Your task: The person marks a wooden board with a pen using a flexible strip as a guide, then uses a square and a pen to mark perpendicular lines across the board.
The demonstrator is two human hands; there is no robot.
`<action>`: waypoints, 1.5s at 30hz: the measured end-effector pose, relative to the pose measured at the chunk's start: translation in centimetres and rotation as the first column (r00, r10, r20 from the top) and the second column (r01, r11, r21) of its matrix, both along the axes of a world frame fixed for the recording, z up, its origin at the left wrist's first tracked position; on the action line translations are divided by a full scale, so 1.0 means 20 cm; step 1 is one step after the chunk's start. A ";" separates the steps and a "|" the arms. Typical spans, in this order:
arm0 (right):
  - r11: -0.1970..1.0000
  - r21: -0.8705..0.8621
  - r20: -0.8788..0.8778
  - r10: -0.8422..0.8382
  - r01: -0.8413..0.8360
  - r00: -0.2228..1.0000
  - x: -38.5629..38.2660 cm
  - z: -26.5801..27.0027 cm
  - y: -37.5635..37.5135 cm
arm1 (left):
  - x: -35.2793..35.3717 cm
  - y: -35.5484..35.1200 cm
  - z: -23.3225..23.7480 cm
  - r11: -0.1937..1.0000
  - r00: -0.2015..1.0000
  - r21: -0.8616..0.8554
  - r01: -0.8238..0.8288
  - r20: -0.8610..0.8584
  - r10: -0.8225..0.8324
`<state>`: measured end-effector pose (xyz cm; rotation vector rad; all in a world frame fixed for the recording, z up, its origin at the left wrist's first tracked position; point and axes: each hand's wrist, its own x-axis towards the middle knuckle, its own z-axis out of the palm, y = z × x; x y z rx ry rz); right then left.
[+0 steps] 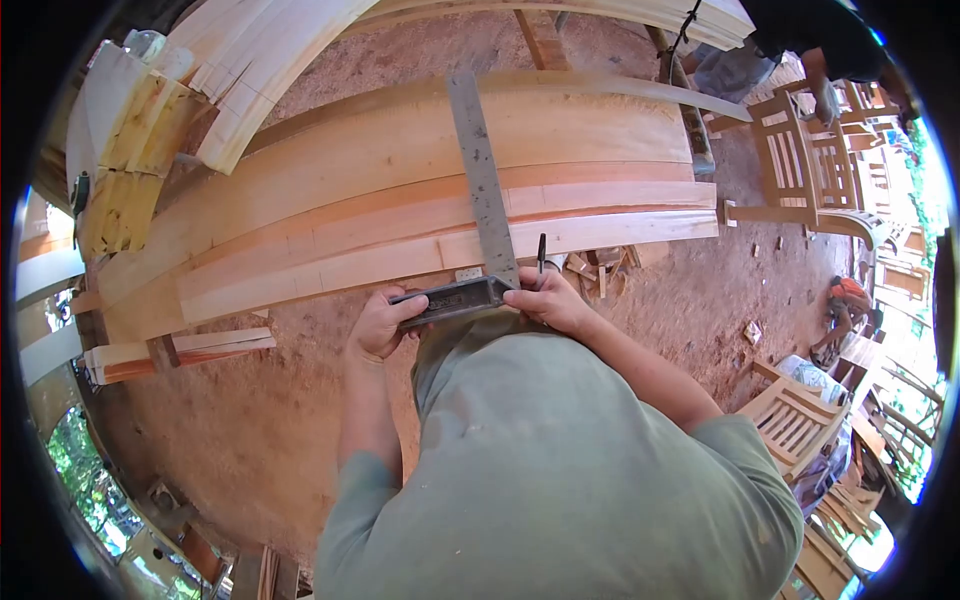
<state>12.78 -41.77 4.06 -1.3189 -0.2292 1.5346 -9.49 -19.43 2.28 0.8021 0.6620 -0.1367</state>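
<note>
My left hand [382, 322] is closed around the left end of the dark handle of a try square [482, 185]. Its long, stained metal blade lies across the wooden boards, pointing away from me. My right hand [552, 304] pinches the other end of the handle near the blade, with a black pen [541, 256] standing up between its fingers. Beneath the blade are two pale wood strips [350, 262], edge to edge, the nearer one close to the handle. Behind them lies a wide plank [370, 160].
More boards [270, 75] are stacked at upper left, beside a yellowish wood block [140, 165]. Slatted wooden chairs [785, 165] stand at right, and another slatted piece [795, 425] is lower right. Wood scraps [605, 268] lie on the dirt floor. Other people are at the right.
</note>
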 end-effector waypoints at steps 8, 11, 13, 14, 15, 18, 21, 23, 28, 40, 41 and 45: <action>0.999 -0.016 0.009 -0.030 0.030 1.000 0.00 0.00 0.06 | 0.10 -0.12 0.02 0.879 0.875 0.046 -0.475 -0.075 0.477; 0.999 -0.012 -0.001 -0.048 0.048 0.999 -0.02 0.01 0.06 | 0.11 -0.16 0.01 0.822 0.805 0.055 -0.567 -0.175 0.567; 0.997 -0.022 0.005 -0.080 0.080 0.997 -0.05 0.02 0.07 | 0.12 -0.18 0.02 0.817 0.789 0.087 -0.570 -0.217 0.574; 0.994 -0.017 -0.015 -0.106 0.106 0.994 -0.05 0.02 0.07 | 0.13 -0.18 0.05 0.813 0.791 0.124 -0.568 -0.188 0.582; 0.991 -0.011 -0.034 -0.131 0.131 0.991 -0.05 0.02 0.07 | 0.14 -0.18 0.06 0.807 0.793 0.161 -0.568 -0.156 0.589; 0.985 -0.022 -0.033 -0.172 0.171 0.985 -0.07 0.01 0.07 | 0.12 -0.17 0.01 0.820 0.814 0.177 -0.544 -0.127 0.567; 0.985 0.017 -0.073 -0.172 0.174 0.982 -0.06 0.02 0.07 | 0.13 -0.17 0.02 0.825 0.827 0.195 -0.530 -0.099 0.554; 0.985 0.019 -0.056 -0.170 0.171 0.984 -0.06 0.02 0.07 | 0.12 -0.17 -0.01 0.836 0.839 0.183 -0.518 -0.082 0.538; 0.984 0.053 -0.045 -0.165 0.168 0.985 -0.07 -0.06 0.04 | 0.10 -0.18 -0.02 0.847 0.854 0.173 -0.502 -0.057 0.517; 0.982 0.053 -0.034 -0.178 0.180 0.983 -0.08 -0.05 0.05 | 0.11 -0.19 -0.01 0.841 0.852 0.206 -0.500 -0.061 0.521; 0.984 0.058 -0.033 -0.165 0.167 0.986 -0.07 -0.07 0.04 | 0.12 -0.19 0.00 0.835 0.844 0.218 -0.505 -0.078 0.531; 0.986 0.070 -0.050 -0.148 0.151 0.988 -0.07 -0.06 0.04 | 0.12 -0.19 0.00 0.830 0.839 0.228 -0.509 -0.084 0.538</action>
